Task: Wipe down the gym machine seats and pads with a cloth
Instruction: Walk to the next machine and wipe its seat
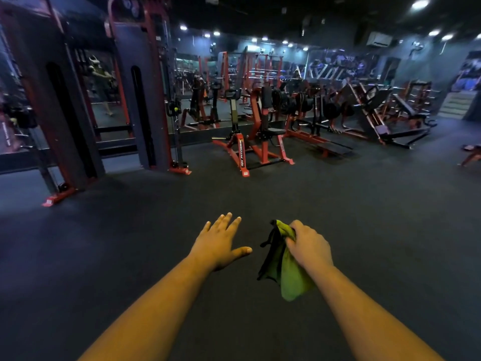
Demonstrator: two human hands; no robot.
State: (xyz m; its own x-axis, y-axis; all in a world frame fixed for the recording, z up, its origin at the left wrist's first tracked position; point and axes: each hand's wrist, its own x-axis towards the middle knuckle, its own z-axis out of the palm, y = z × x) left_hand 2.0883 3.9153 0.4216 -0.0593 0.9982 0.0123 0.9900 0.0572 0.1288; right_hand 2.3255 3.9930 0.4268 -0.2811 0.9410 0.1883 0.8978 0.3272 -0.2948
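My right hand [308,244] grips a green cloth with a dark edge [282,267], which hangs down from my fist over the floor. My left hand [220,243] is stretched forward beside it, palm down, fingers straight and spread, holding nothing. Ahead stands a red-framed machine [253,142] with a black seat [275,131] and a black upright pad [266,96]. It is well beyond my hands. Further red machines with black pads [377,110] line the back right.
A tall cable station with red posts [135,100] stands at the left in front of a wall mirror. Dark rubber floor [338,204] stretches open between me and the machines. A red bench end [472,155] shows at the right edge; steps [456,105] rise far right.
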